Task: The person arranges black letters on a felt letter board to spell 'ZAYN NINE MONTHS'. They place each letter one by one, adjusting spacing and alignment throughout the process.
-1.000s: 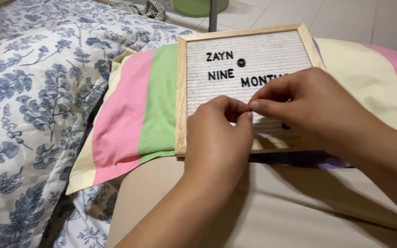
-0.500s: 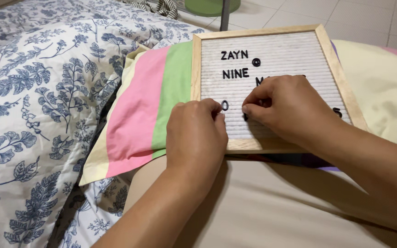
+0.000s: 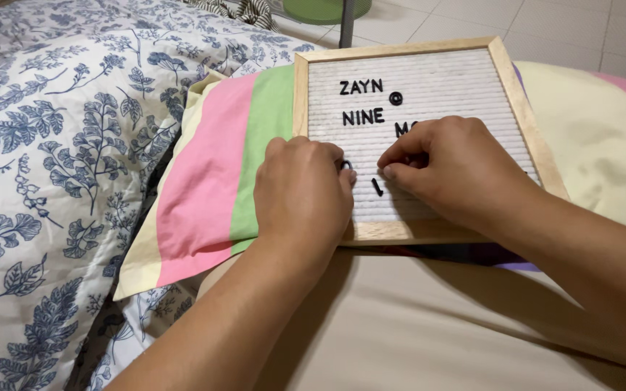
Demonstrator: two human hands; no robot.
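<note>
A small black letter point(image 3: 377, 187) stands on the lower rows of the letter board point(image 3: 429, 80), just below the right hand point(image 3: 458, 170), whose thumb and forefinger are pinched together above it; whether they grip anything I cannot tell. The left hand point(image 3: 302, 192) lies curled on the board's left edge, fingertips at another dark piece point(image 3: 346, 165). Such letters look light, stiff and easily dropped, best pinched by their edges. The wood-framed board rests on a striped pillow point(image 3: 211, 166) beside a floral quilt point(image 3: 52, 145).

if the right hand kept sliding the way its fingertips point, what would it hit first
The right hand points left across the letter board. It would probably first meet the small black letter just below its fingertips, then the left hand.
</note>
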